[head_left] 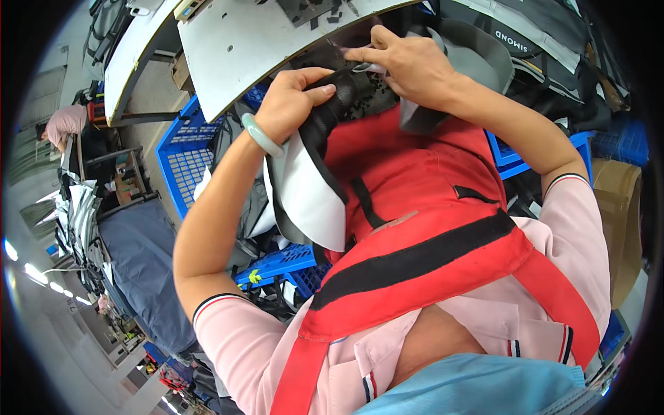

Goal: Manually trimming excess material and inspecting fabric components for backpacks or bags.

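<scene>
blue crates [181, 162] left, below white table [242, 48] | cardboard box [622, 221] right | grey fabric [142, 266] lower left

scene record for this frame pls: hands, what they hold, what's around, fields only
left hand: closed on the black padded edge of a fabric piece, thumb on top
right hand: pinching the same black part from the other side
workpiece: red fabric panel with black straps and a white-and-grey panel, lying over the lap
wrist: pale green bangle on the left arm
table: white table just beyond the hands
surroundings: blue crates below the left arm; another person far left
</scene>
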Action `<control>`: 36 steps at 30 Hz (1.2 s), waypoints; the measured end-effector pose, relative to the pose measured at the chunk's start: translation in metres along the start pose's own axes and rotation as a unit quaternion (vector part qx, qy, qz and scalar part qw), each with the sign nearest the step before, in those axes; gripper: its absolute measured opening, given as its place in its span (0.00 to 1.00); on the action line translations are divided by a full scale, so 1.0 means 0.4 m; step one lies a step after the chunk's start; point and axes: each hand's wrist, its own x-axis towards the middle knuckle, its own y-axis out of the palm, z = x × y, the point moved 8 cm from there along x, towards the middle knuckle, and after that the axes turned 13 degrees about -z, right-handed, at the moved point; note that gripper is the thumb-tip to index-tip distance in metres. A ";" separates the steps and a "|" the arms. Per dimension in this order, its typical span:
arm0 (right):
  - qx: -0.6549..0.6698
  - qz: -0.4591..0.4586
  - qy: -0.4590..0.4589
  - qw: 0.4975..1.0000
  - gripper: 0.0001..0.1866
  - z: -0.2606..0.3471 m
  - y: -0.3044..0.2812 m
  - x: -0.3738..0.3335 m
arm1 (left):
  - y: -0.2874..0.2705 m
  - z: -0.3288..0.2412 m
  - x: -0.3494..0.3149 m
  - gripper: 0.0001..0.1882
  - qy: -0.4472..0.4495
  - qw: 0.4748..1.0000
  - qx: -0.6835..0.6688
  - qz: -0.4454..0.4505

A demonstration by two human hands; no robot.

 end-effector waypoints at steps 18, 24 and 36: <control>0.657 0.336 0.203 0.644 0.28 0.019 -0.037 -0.023 | 0.055 -0.238 -0.095 0.13 0.132 0.967 -0.172 0.135; 0.359 0.186 0.150 0.902 0.16 -0.080 -0.055 0.155 | -0.061 -0.152 0.044 0.14 0.068 0.977 -0.200 0.026; 0.216 0.024 0.066 0.974 0.16 -0.135 -0.053 0.371 | -0.208 -0.181 0.231 0.16 0.143 0.965 -0.202 -0.089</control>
